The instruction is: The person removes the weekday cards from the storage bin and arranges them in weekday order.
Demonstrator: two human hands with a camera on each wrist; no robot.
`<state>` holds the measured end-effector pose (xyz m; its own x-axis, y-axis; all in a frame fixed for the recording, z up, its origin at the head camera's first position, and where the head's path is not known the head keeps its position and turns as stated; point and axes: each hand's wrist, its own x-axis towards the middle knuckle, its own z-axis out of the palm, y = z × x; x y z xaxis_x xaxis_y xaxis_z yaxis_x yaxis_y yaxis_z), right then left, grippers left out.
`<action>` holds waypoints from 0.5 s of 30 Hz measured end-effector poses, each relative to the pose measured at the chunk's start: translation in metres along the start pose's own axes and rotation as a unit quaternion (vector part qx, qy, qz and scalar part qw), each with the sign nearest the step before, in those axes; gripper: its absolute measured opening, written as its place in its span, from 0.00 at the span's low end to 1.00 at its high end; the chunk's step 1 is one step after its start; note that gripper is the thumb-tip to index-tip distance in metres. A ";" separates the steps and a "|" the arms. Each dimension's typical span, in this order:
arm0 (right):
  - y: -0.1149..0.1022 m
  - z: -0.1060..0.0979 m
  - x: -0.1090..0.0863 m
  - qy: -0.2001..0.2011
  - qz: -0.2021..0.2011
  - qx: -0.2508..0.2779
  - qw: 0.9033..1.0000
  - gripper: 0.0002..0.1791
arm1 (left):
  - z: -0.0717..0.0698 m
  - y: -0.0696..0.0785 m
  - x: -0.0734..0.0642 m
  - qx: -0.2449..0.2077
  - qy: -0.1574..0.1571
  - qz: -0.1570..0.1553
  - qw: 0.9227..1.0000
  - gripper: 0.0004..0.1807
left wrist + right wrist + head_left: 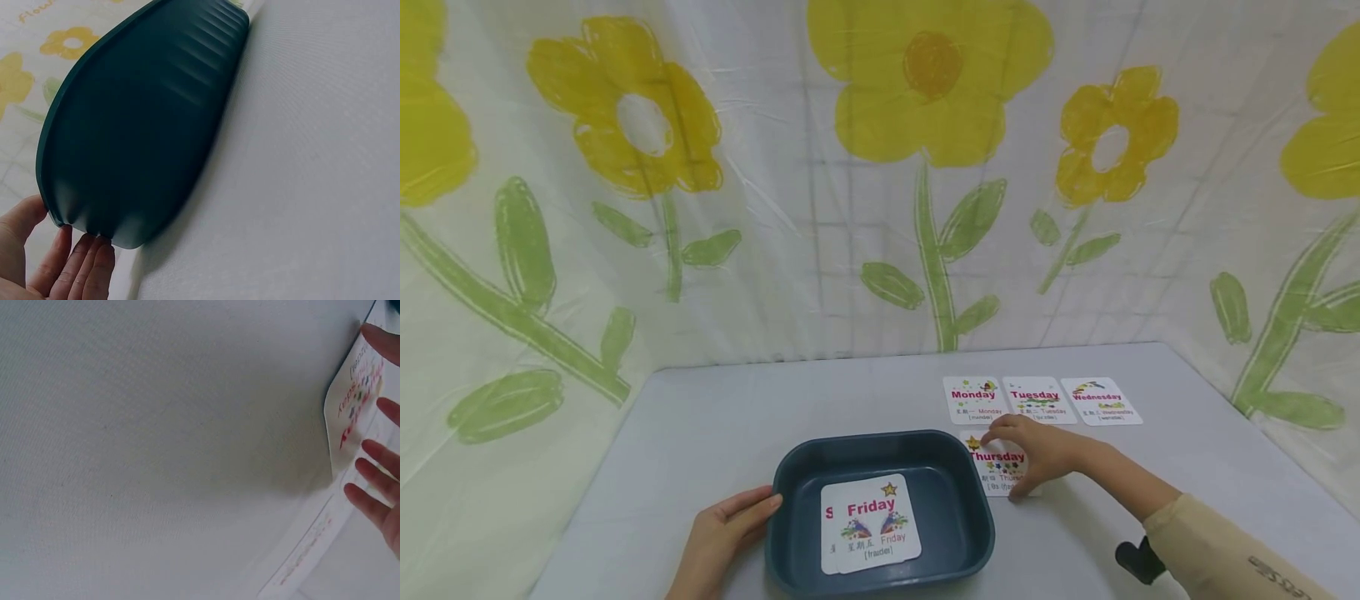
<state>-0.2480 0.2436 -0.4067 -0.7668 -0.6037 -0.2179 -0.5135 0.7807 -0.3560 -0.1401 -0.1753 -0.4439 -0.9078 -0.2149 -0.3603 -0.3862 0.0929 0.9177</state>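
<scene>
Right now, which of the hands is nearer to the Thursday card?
The right hand. It rests on the Thursday card, fingers spread over it. The left hand is across the tray, touching its left rim, well away from the card.

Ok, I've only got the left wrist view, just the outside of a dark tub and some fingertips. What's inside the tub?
Observer: A Friday card lies in the tub, on top of another card.
Operator: Where's the other hand?
Observer: The right hand rests flat on a Thursday card just right of the tub.
Operator: Any more cards out?
Observer: Yes, the Monday card, Tuesday card and Wednesday card lie in a row behind it.
</scene>
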 end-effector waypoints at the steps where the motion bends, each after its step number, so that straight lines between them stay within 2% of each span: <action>1: 0.000 -0.001 0.000 0.004 -0.001 -0.006 1.000 0.36 | 0.000 0.000 0.000 0.000 0.000 0.000 1.000 0.41; 5: -0.002 -0.007 0.001 0.014 0.001 -0.023 1.000 0.30 | 0.000 0.000 0.000 0.001 0.001 0.002 1.000 0.40; 8: -0.005 -0.012 0.000 0.007 0.009 -0.014 1.000 0.27 | 0.000 0.000 0.000 0.002 0.002 0.002 1.000 0.40; 15: -0.015 -0.022 -0.003 -0.012 0.023 0.007 1.000 0.26 | 0.001 -0.001 0.001 0.003 0.005 -0.002 1.000 0.40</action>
<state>-0.2466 0.2374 -0.3813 -0.7805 -0.5707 -0.2553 -0.4722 0.8057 -0.3576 -0.1406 -0.1751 -0.4455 -0.9045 -0.2258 -0.3618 -0.3905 0.0975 0.9154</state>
